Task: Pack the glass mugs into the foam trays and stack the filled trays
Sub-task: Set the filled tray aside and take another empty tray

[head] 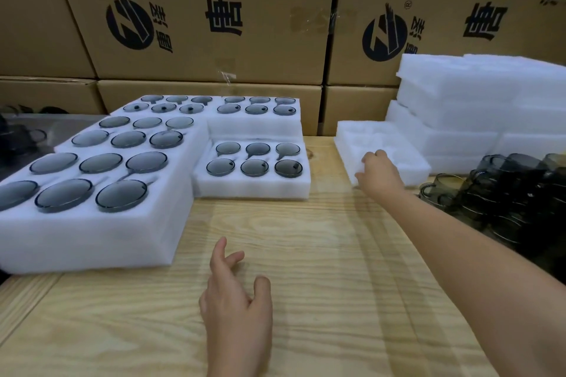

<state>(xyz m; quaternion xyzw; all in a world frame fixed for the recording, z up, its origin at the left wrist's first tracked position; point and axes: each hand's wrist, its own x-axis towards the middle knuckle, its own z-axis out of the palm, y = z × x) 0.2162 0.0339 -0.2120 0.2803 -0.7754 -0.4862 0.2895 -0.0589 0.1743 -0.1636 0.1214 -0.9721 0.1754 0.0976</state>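
Left hand [235,303] hovers low over the table [306,254], fingers loose, holding nothing. Right hand [378,171] is out at the empty tray [382,137], fingers curled over its near-left corner; looks like a grip. That tray lies on the table in front of the spare foam [474,95], near the loose mugs [505,193]. Filled trays [92,232] are stacked at left. Likely step: fetching a fresh tray. Next move calls for pulling it toward the left hand, then loading mugs, handles lined up with the slots.
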